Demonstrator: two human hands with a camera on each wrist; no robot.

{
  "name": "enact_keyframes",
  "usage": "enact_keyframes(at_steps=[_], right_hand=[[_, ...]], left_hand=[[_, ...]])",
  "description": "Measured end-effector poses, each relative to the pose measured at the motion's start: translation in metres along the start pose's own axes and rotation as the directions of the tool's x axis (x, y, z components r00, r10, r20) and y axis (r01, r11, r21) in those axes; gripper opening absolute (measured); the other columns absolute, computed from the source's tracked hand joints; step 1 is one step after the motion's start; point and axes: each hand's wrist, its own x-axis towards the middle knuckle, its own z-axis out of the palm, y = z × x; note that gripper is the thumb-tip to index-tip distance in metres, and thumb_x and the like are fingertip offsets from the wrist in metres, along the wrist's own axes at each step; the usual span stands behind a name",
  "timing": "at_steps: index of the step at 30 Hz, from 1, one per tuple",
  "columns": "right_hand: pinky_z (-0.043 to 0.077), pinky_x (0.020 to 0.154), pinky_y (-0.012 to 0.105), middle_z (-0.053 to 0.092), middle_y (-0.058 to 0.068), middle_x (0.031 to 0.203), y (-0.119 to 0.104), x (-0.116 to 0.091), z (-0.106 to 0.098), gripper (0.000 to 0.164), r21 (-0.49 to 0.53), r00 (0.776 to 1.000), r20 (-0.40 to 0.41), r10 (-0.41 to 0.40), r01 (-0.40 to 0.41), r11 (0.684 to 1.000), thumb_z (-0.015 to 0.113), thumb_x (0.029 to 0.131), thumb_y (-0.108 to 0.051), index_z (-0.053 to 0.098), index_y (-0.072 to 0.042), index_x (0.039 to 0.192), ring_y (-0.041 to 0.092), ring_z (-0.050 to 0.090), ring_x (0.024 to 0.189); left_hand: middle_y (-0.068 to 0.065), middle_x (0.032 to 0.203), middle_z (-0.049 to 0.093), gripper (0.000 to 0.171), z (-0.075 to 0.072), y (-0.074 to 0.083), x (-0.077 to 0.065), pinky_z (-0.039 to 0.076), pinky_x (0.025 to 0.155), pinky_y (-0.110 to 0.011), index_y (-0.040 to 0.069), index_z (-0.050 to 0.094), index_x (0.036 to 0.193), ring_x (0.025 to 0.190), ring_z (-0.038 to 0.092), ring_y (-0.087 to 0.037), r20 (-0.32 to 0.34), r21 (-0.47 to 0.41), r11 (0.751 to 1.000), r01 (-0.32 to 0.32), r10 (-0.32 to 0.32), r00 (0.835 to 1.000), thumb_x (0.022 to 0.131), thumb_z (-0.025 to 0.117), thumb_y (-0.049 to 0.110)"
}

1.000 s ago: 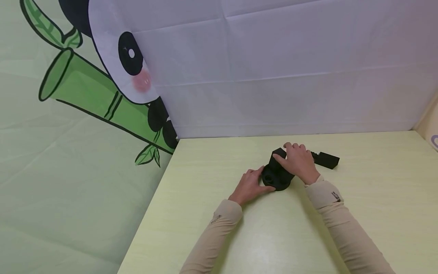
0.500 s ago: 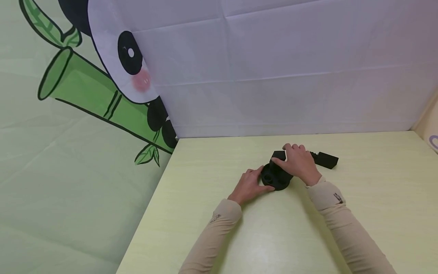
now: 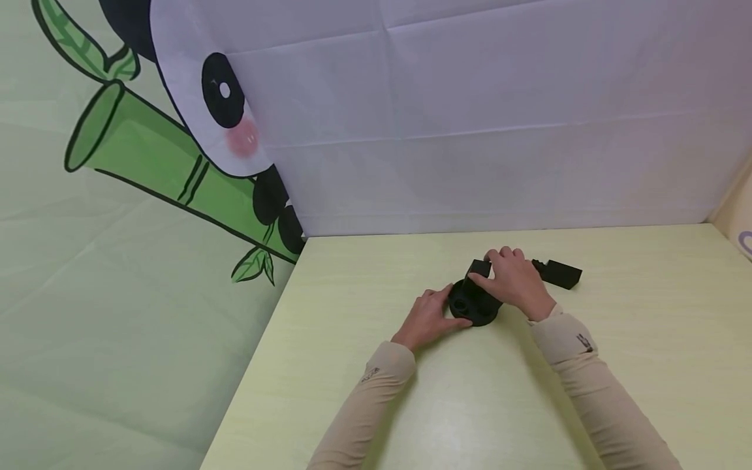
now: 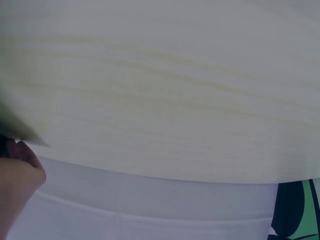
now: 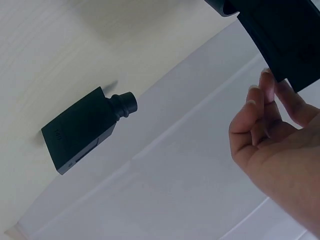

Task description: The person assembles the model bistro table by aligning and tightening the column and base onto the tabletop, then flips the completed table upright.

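Note:
A round black base point(image 3: 477, 316) with a hole in its near left part sits on the table. My left hand point(image 3: 427, 320) holds its left side, fingers at the far edge and thumb at the near edge. A black rectangular block point(image 3: 479, 267) rises over the base. My right hand point(image 3: 514, 282) grips this block between thumb and fingers. In the right wrist view the block point(image 5: 287, 42) is large and dark beside the right hand's point(image 5: 275, 137) fingertips. Part of my left hand point(image 4: 19, 182) shows at the left wrist view's edge, its grip hidden there.
Another black block point(image 3: 561, 274) lies right of my right hand; its short ridged round peg point(image 5: 124, 104) shows in the right wrist view. The pale wooden table point(image 3: 646, 365) ends at a light cloth backdrop point(image 3: 499, 176). A printed cloth point(image 3: 147, 313) hangs at the left.
My right hand has turned the held block, so its top shows at a different angle and sits slightly lower. The right wrist has shifted slightly. My left hand and the base stay put.

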Motion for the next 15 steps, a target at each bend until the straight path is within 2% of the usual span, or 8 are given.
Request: enact_keyframes(at_steps=[5,11,15], right_hand=[[0.05,0.077,0.06,0.06,0.026,0.1,-0.0012,-0.0025,0.0011,0.054,-0.011,1.0,0.004,-0.003,0.003,1.0,0.07,0.098,-0.041,0.063,0.01,0.111,0.047,0.056,0.093],[0.05,0.078,0.06,0.059,0.026,0.102,-0.0022,-0.0043,-0.0003,0.053,-0.016,1.0,-0.002,0.006,-0.006,1.0,0.068,0.097,-0.04,0.063,0.011,0.112,0.046,0.055,0.095],[0.049,0.076,0.059,0.059,0.024,0.096,-0.0035,-0.0045,-0.0001,0.052,-0.028,1.0,-0.017,0.005,-0.005,1.0,0.069,0.097,-0.043,0.064,0.009,0.102,0.046,0.055,0.09]], left_hand=[[-0.006,0.132,0.067,0.086,-0.0002,0.0006,-0.0005,0.043,0.106,-0.039,0.011,0.05,0.154,0.12,0.055,-0.024,-0.002,-0.007,1.0,0.001,-0.001,1.0,0.087,0.08,0.056],[-0.006,0.132,0.067,0.086,0.0002,0.0006,-0.0001,0.043,0.105,-0.039,0.011,0.05,0.153,0.12,0.054,-0.024,-0.004,-0.01,1.0,0.003,-0.003,1.0,0.087,0.079,0.057],[-0.006,0.132,0.067,0.086,-0.0004,0.0012,-0.0003,0.042,0.106,-0.039,0.011,0.051,0.153,0.12,0.055,-0.024,-0.007,-0.009,1.0,0.004,-0.004,1.0,0.087,0.08,0.056]])
